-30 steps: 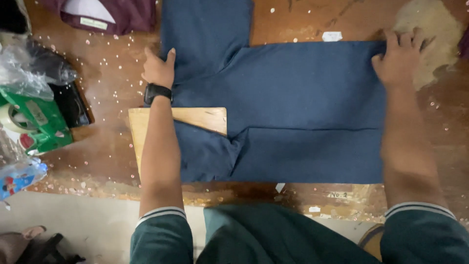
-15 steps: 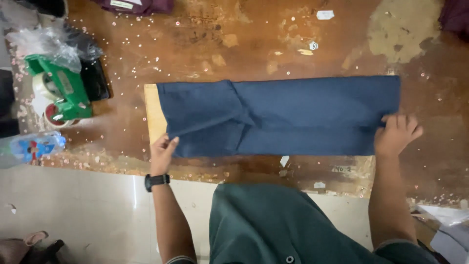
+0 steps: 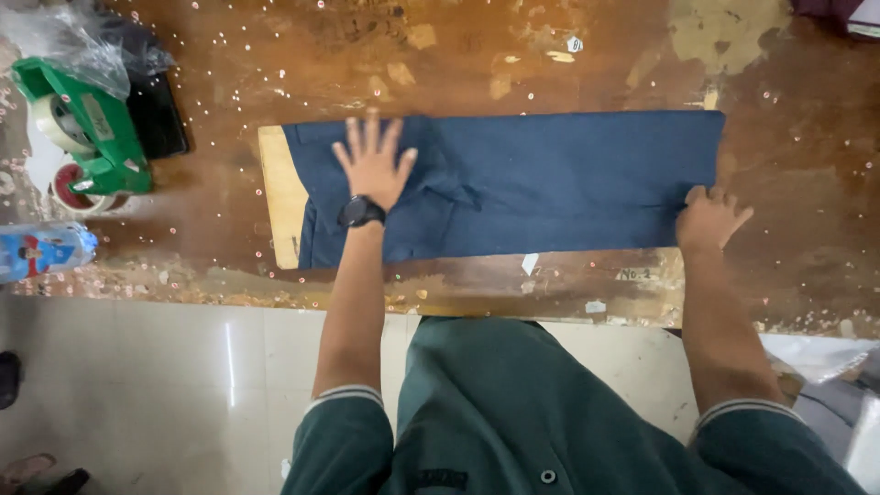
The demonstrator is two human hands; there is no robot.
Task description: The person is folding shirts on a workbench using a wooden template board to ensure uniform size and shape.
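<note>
Left hand: laid flat, palm down, fingers spread wide, pressed on the left part of the folded navy garment; nothing is grasped by it. A black wristwatch is worn on this wrist. Right hand: set at the garment's lower right corner, fingers curled down onto the cloth edge; whether the cloth is pinched or only pressed cannot be told. Folded navy garment: spread as a long, flat rectangle lengthwise across the middle of the worktop, its lower edge close to the worktop's near edge, a few creases shown just right of the left hand. Wooden board: pale, partly covered by the garment's left end, a strip of it exposed beyond the cloth on the left. Worktop: brown, worn, patched with lighter scuffs and dotted with many small pale flecks. Green tape dispenser: placed near the worktop's left edge, well apart from the garment, a roll of pale tape held in it. Black flat object: lying just beside the dispenser on its right. Clear plastic wrapping: bunched at the far left corner. Blue plastic packet: at the left end of the near edge. Green long-sleeved top: worn by the person, seen at the bottom of the view, above a pale tiled floor.
</note>
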